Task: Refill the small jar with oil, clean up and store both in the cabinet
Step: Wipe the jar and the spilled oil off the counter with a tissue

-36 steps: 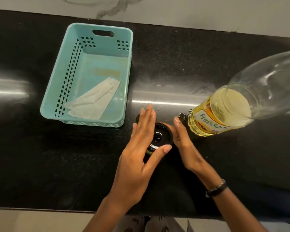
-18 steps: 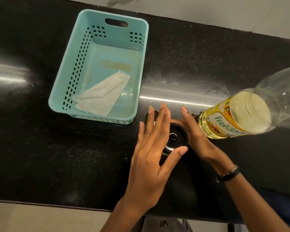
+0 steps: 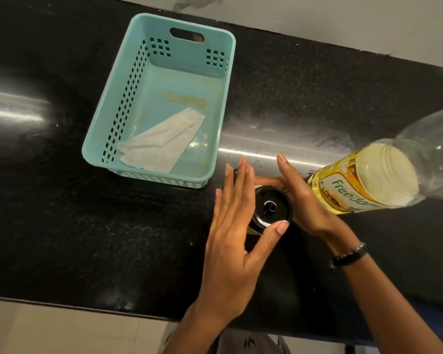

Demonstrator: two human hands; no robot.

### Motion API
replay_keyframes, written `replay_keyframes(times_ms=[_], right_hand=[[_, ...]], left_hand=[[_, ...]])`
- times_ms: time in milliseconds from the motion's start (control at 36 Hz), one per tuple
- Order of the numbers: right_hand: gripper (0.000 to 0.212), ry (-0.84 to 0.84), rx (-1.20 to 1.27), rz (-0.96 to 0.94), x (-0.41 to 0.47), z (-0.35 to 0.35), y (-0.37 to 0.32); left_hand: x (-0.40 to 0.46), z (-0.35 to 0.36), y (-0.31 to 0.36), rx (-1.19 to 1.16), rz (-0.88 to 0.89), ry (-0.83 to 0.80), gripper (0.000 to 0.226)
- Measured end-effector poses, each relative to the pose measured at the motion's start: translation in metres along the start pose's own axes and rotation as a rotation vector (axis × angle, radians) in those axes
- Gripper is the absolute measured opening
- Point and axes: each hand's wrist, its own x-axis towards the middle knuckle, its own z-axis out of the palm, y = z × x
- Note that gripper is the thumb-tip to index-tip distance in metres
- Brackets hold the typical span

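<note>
**Small jar flanked by both hands on black counter**

Black counter point(image 3: 62, 226): polished dark stone, speckled, carrying every item listed; the landmark throughout is the small jar.

Oil bottle point(image 3: 384, 175): clear plastic, just right of the small jar and behind the right hand. Seen from above, its body runs up and rightward toward the camera; yellow oil fills only the lower part. Yellow label reads "Freedom"; a lone letter "E" shows at the label edge, the rest illegible.

Basket point(image 3: 161, 60): teal plastic, rectangular, perforated walls, handle slot in the far end. It sits left of and beyond the small jar, its near right corner close to it. A worn, unreadable yellowish mark shows on the floor.

Paper towel point(image 3: 161, 146): white, folded, lying flat in the basket's near half.

Left hand point(image 3: 230, 238): fingers straight and together along the small jar's left side, thumb spread wide with its tip at the near rim; whether the fingers touch the side is unclear.

Right hand point(image 3: 307, 203): cupped against the small jar's right side, fingers extended beyond it, thumb lying across the far rim. A dark bracelet point(image 3: 348, 255) circles the wrist.

Small jar point(image 3: 270, 209): upright between the two hands, axis vertical, black lid with central hole facing the camera.
</note>
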Motion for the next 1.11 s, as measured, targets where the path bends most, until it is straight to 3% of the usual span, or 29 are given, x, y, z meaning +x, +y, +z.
replay_keyframes(times_ms=[111, 278, 361, 500, 583, 694, 889, 1111], right_hand=[[0.077, -0.009, -0.014, -0.041, 0.003, -0.002, 0.002], [0.068, 0.061, 0.010, -0.183, -0.001, -0.002, 0.005], [0.071, 0.142, -0.109, -0.311, -0.019, 0.003, 0.009], [0.058, 0.253, -0.477, -0.499, -0.047, 0.017, 0.014], [0.049, 0.270, -0.555, -0.523, -0.047, 0.020, 0.018], [0.045, 0.277, -0.605, -0.524, -0.045, 0.017, 0.016], [0.045, 0.272, -0.656, -0.538, -0.044, 0.016, 0.018], [0.043, 0.330, -0.717, -0.570, -0.044, 0.019, 0.022]], left_hand=[[-0.001, -0.002, -0.007, -0.252, -0.109, 0.023, 0.082], [0.001, -0.001, -0.028, -0.537, -0.237, 0.101, 0.053], [0.008, -0.003, -0.036, -0.531, -0.245, 0.121, 0.042], [0.019, -0.009, -0.039, -0.472, -0.264, 0.119, 0.034], [0.024, -0.011, -0.036, -0.482, -0.283, 0.052, 0.034], [0.021, -0.006, -0.029, -0.493, -0.311, -0.015, 0.016], [-0.002, 0.015, -0.005, -0.633, -0.250, 0.219, 0.033], [-0.009, 0.043, -0.017, -0.589, -0.477, 0.411, 0.046]])
